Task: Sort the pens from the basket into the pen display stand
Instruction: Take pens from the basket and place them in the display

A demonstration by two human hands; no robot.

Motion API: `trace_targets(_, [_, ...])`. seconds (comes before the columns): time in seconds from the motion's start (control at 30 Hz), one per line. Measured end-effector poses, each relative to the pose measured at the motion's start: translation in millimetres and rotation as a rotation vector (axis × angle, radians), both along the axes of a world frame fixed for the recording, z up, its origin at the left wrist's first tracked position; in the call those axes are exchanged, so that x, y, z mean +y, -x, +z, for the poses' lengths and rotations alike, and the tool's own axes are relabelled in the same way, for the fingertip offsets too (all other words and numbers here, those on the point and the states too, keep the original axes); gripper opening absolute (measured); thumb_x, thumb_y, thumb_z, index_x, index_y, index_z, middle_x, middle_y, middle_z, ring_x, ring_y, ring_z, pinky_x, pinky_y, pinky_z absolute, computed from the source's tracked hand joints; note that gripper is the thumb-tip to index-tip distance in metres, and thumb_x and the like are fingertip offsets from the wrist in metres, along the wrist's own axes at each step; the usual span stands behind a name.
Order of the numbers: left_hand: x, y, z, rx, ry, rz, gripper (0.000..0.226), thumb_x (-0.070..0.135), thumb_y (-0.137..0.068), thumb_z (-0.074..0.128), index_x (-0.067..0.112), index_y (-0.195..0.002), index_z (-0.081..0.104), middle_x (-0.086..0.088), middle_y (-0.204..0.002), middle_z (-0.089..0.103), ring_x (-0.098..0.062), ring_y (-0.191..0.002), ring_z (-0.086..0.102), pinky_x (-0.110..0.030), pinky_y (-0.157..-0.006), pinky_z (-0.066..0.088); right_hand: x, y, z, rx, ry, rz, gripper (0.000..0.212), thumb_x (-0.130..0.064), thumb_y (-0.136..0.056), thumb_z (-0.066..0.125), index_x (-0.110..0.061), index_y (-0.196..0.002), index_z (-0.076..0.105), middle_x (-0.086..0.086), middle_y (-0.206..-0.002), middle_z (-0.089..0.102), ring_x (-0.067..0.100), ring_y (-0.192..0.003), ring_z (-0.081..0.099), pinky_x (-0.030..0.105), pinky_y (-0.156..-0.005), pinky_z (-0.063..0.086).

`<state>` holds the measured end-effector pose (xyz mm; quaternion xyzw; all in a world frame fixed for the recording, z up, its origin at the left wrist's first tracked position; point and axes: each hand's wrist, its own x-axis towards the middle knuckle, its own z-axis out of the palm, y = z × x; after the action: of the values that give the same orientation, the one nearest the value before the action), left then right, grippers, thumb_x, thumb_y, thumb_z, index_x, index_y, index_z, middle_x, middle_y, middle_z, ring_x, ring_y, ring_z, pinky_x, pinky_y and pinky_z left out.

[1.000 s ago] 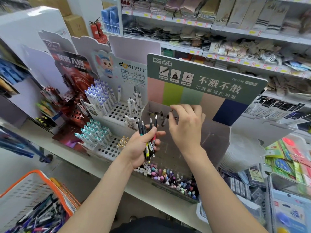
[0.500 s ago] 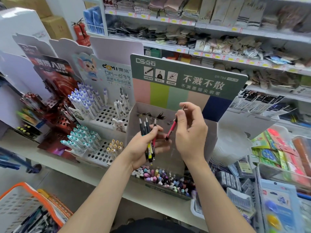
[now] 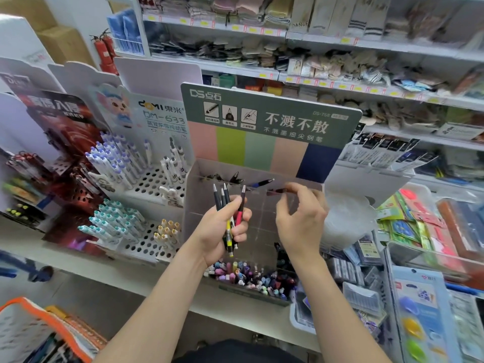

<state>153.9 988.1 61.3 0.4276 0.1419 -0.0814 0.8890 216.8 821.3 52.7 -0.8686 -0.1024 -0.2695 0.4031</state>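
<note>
Shelf (image 3: 86,268) bears pen display stand (image 3: 262,119), perforated stand (image 3: 146,184).

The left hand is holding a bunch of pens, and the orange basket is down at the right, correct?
No. The basket sits at the lower left, as the head view shows. The left hand does hold the pens.

On counter (image 3: 78,260), at centre, stand (image 3: 264,119); just left of it, second stand (image 3: 146,184) with pens upright in its holes. Before the stand, left hand (image 3: 220,231) gripping an upright bunch (image 3: 219,200). Right hand (image 3: 301,221) just to the right, blurred pen (image 3: 276,191) at its fingertips, near the stand's back row. Below left, off the counter, basket (image 3: 34,307). Behind everything, shelves (image 3: 340,43).
</note>
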Motion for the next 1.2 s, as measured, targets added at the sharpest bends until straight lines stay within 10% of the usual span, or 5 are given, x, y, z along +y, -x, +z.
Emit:
trace_targets(0.17, [-1,3,1,0.028,-0.069,-0.004,0.025,0.033,-0.110,0.054,0.009,-0.111,0.061,-0.005,-0.085,0.063,-0.010,-0.049,0.039,-0.022,-0.046,0.035,15,17,16,-0.110,0.008,0.135,0.026,-0.004,-0.095,0.070,-0.010,-0.119,0.075,0.001,-0.108,0.072,0.020,-0.098,0.059,0.028,-0.091,0.045])
trace_targets(0.43, [2,9,11,0.019,-0.165,0.022,0.034,0.041,-0.107,0.053,0.010,-0.100,0.064,-0.007,-0.067,0.059,-0.015,-0.055,0.056,-0.026,-0.051,0.048,41,26,39,0.364,-0.241,0.370,0.005,-0.021,-0.100,0.071,-0.022,-0.103,0.075,-0.011,-0.087,0.074,0.005,-0.076,0.068,0.022,-0.073,0.053])
trace_targets(0.63, [7,8,3,0.119,-0.054,0.027,0.028,0.040,-0.111,0.048,0.015,-0.108,0.058,-0.003,-0.079,0.054,-0.012,-0.051,0.043,-0.025,-0.049,0.042,19,15,65,-0.045,-0.419,0.115,0.011,-0.010,-0.110,0.056,-0.011,-0.119,0.063,-0.002,-0.094,0.064,0.009,-0.084,0.064,0.024,-0.074,0.051])
trace_targets(0.97, [4,6,0,0.058,0.110,-0.092,0.015,0.026,-0.109,0.047,0.013,-0.104,0.053,-0.004,-0.079,0.054,-0.008,-0.046,0.036,-0.020,-0.040,0.031,-3,-9,10,0.023,0.028,0.045,0.014,-0.012,-0.093,0.072,-0.019,-0.105,0.074,-0.006,-0.099,0.075,0.025,-0.100,0.059,0.055,-0.088,0.050])
trace_targets(1.2, [-2,3,0,0.009,-0.127,-0.101,0.034,0.042,-0.109,0.051,0.011,-0.111,0.064,0.000,-0.079,0.054,-0.008,-0.052,0.037,-0.021,-0.046,0.029,16,17,23,-0.070,0.000,0.186,0.018,-0.011,-0.097,0.070,-0.013,-0.114,0.076,-0.003,-0.102,0.074,0.019,-0.090,0.064,0.037,-0.083,0.052])
